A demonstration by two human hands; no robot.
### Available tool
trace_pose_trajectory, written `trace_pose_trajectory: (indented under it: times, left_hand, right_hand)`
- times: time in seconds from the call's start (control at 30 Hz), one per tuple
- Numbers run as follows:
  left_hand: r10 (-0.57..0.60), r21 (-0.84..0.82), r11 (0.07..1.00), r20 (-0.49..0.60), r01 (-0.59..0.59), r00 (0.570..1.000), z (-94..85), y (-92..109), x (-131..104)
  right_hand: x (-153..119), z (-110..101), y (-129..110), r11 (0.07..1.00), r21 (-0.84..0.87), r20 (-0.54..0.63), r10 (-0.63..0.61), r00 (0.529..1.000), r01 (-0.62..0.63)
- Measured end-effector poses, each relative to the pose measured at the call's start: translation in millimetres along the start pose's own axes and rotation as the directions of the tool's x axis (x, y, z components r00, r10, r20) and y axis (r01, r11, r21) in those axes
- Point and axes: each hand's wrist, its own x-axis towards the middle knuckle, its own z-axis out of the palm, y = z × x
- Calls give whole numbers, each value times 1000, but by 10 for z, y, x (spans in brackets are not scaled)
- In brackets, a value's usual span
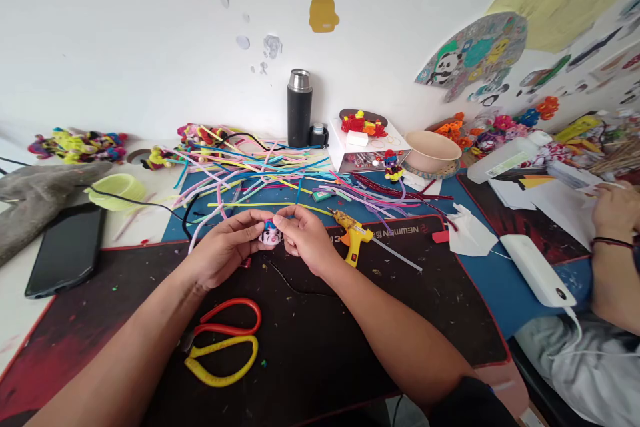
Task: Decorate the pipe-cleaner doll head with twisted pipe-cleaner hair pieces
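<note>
Between my two hands is a small doll head (271,235) with a white painted face and blue and pink on top. My left hand (235,240) pinches it from the left, thumb in front. At its upper right, the fingers of my right hand (306,237) are closed on the blue part. Just right of my right hand lies a yellow hot glue gun (356,235) with a glue stick out of its back. Scissors (225,340) with one red and one yellow handle rest on the black mat (310,360) below my left hand.
Behind my hands spreads a heap of coloured pipe cleaners (260,167). A black thermos (299,110), a white box (370,147) and a beige bowl (433,150) stand near the wall. A phone (65,250) lies left. At right are a white power bank (537,270) and another person's arm (617,247).
</note>
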Motion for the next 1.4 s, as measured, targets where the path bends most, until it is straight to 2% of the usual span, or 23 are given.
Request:
trace_pose_trajectory:
  times: [0.53, 0.77, 1.4]
  left_hand:
    - [-16, -32, 999, -46, 14, 999, -41, 3, 5]
    - [17, -79, 997, -90, -25, 996, -65, 31, 21]
    - [-12, -83, 996, -43, 8, 999, -16, 36, -5]
  right_hand:
    - [-23, 6, -23, 1000, 14, 30, -4, 1000, 4]
    - [-20, -34, -54, 997, 76, -33, -1, 999, 4]
    - [-15, -32, -22, 985, 122, 34, 115, 993, -118]
